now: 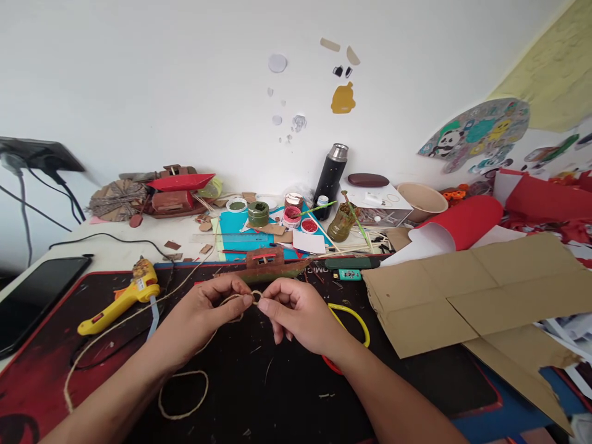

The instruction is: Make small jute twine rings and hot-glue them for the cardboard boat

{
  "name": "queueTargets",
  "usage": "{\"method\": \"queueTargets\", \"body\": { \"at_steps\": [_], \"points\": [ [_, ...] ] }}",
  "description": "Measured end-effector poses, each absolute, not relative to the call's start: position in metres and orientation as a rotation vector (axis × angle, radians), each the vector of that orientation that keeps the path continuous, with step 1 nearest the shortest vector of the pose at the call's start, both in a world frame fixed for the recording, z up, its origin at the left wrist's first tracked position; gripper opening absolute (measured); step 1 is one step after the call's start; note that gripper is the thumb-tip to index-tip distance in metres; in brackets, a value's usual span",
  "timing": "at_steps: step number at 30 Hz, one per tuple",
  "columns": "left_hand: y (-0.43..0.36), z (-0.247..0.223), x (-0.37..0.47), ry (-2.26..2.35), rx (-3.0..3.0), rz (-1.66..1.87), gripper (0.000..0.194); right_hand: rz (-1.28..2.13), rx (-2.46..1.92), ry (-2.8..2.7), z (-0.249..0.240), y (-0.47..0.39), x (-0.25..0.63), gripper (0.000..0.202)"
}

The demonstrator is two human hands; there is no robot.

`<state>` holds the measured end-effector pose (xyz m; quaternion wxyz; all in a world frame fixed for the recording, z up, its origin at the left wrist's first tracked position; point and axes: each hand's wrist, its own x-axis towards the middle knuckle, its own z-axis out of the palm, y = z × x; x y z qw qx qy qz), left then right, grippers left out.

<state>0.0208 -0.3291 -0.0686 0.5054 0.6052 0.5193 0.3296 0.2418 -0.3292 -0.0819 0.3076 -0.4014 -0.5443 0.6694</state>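
Thin beige twine point(189, 372) runs between my hands and forms a small loop at my fingertips. My left hand point(217, 308) pinches the twine on the left side of that loop. On its right side my right hand point(293, 311) holds the twine between thumb and index finger, close to the left fingertips. More twine hangs below my left hand, curls on the dark mat and trails left past the yellow glue gun point(121, 303). Just behind my hands lies a brown and green boat-shaped piece point(277, 270).
Cardboard sheets point(430, 308) cover the right side, and scissors with a yellow and red handle point(358, 316) lie by my right wrist. A phone point(39, 296) is at the far left. Paint jars point(258, 214), a black flask point(329, 179) and a white box point(388, 209) stand behind.
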Motion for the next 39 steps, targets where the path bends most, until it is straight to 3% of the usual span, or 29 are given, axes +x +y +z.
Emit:
{"method": "queueTargets", "body": {
  "at_steps": [12, 23, 39],
  "points": [
    [-0.327, -0.078, 0.017, 1.248, 1.522, 0.782, 0.035, 1.795, -1.035, -1.406, -0.088, -0.327, 0.242, 0.036],
    [-0.326, -0.073, 0.017, 1.252, 1.586, 0.643, 0.044, 1.725, -1.057, -1.418, -0.09, -0.323, 0.242, 0.035],
    [-0.329, -0.074, 0.019, 1.172, 1.798, 0.454, 0.032, 1.689, -1.125, -1.326, -0.109, -0.351, 0.249, 0.047]
  ]
}}
